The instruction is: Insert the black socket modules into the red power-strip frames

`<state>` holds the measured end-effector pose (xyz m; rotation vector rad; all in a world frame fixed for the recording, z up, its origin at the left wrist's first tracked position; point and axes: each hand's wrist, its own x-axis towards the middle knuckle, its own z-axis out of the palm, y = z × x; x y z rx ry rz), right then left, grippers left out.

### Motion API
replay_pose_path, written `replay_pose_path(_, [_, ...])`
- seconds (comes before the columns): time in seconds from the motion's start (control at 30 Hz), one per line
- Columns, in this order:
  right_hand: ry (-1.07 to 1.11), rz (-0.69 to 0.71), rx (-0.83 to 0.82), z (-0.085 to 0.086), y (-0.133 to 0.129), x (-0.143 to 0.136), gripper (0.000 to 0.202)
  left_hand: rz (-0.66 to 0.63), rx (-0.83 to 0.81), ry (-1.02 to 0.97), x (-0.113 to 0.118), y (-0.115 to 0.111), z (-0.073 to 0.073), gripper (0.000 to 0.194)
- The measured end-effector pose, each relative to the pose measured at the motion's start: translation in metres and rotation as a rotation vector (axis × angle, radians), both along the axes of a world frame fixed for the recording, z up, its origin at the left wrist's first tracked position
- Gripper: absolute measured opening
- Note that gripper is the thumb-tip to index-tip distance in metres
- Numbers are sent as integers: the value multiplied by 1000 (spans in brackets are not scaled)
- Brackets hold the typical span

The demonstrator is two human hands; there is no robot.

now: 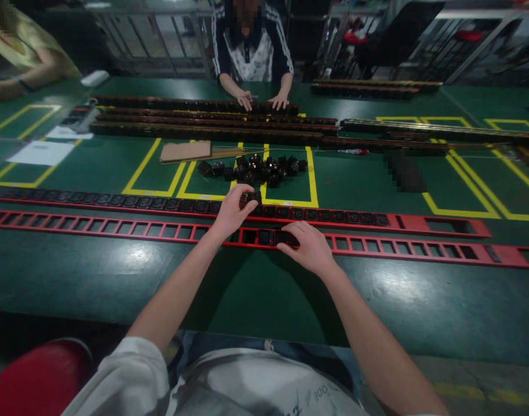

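My left hand [234, 212] pinches a black socket module [254, 200] just above the far red strip [459, 226]. That strip carries a long row of black sockets in its slots. My right hand [308, 245] is closed over another black socket module [285, 237] at the near red strip [502, 254], with fingers on top and thumb at its near side. Left of it, one seated socket [265, 237] shows in the near strip. Most other slots of this strip are open frames. My fingers partly hide both modules.
Beyond the strips lies a pile of loose black modules [264, 167] beside a cardboard piece [185, 151]. Several long dark strips [204, 128] stretch across the green table [160, 283]. A co-worker [251, 46] sits opposite with both hands on them; another person [26, 58] is at far left.
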<state>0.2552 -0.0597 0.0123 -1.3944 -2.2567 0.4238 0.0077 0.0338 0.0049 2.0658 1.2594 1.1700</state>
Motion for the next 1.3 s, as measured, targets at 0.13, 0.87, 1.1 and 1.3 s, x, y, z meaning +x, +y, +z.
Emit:
replay_pose_path(0.13, [-14, 2, 1, 1, 0, 0, 32, -17, -32, -65, 0, -7, -6, 30])
replay_pose_path(0.87, [-20, 13, 17, -1, 1, 0, 30, -39, 49, 96, 0, -12, 1, 17])
replay_pose_path(1.1, [-22, 15, 25, -2, 2, 1, 31, -91, 93, 146, 2, -14, -4, 19])
replay_pose_path(1.3, [-21, 19, 25, -1, 2, 0, 30, -155, 90, 162, 3, -15, -4, 7])
